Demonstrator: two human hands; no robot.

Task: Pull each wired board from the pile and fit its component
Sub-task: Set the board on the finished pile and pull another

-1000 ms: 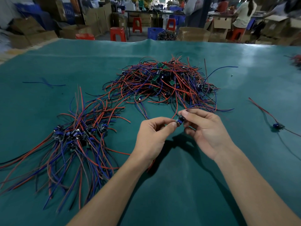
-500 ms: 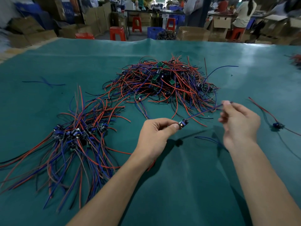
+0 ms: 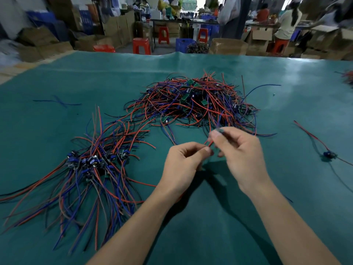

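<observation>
Both forearms reach in from 6 o'clock and meet over the middle of the green table. The left hand is curled, thumb and forefinger pinching a red wire. The right hand, just beside it at 3 o'clock, is blurred with its fingers curled; whether it grips the wire I cannot tell. The tangled pile of wired boards lies at 12 o'clock from the hands; a sorted bundle lies at 9 o'clock

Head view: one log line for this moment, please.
left hand: pinches red wire | right hand: pinches same wire, blurred | pile: behind hands | done bundle: left on table
</observation>
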